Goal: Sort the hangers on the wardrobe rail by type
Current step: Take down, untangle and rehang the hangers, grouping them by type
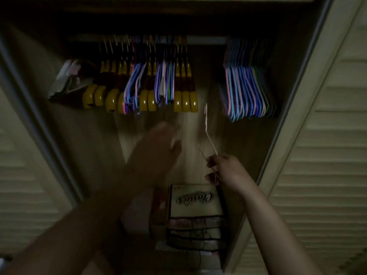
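You're looking into a dim wardrobe with a pale wood back panel [198, 124]; louvred doors [321, 175] stand open either side, and a lettered box [193, 199] sits below.

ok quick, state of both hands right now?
Left hand: blurred, holds nothing visible, fingers look extended; open.
Right hand: grips a thin pale hanger, off the rail.
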A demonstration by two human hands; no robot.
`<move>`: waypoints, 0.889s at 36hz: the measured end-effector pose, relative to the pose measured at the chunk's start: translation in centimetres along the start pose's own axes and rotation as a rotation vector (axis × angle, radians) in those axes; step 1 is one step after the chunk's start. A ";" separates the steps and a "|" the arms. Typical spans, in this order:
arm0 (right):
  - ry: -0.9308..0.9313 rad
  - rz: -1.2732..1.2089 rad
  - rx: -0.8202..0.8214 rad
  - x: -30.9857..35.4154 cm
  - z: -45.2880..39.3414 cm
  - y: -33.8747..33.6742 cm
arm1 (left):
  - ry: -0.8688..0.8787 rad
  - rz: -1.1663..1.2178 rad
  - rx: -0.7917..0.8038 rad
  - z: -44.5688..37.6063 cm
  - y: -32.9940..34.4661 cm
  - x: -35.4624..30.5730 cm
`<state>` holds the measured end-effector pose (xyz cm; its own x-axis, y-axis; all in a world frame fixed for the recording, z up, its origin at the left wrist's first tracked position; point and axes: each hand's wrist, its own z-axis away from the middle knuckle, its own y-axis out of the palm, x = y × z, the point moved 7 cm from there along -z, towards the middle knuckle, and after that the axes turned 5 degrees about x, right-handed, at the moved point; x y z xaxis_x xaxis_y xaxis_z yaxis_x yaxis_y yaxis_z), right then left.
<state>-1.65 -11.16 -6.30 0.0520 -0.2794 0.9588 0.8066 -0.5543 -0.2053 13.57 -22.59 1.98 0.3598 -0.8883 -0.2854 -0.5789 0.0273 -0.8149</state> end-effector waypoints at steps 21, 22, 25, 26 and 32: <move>-0.419 0.699 -0.389 18.9 -10.4 -5.2 | -0.212 -0.617 -0.115 -21.1 -18.5 5.8; -0.421 0.735 -0.394 19.2 -11.1 -5.2 | -0.222 -0.616 -0.095 -21.2 -18.5 5.9; -0.411 0.807 -0.406 20.2 -12.4 -5.1 | -0.234 -0.610 -0.046 -21.4 -18.6 6.2; -0.401 0.841 -0.408 20.3 -12.8 -5.1 | -0.232 -0.605 -0.040 -21.4 -18.7 6.4; -0.295 1.111 -0.516 19.1 -13.1 -5.6 | -0.232 -0.599 -0.037 -21.6 -18.6 6.6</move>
<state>-12.92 -23.64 10.58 0.7361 -0.6423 0.2134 -0.0768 -0.3925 -0.9165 10.87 -38.83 26.12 0.7752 -0.6223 0.1084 -0.2519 -0.4620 -0.8504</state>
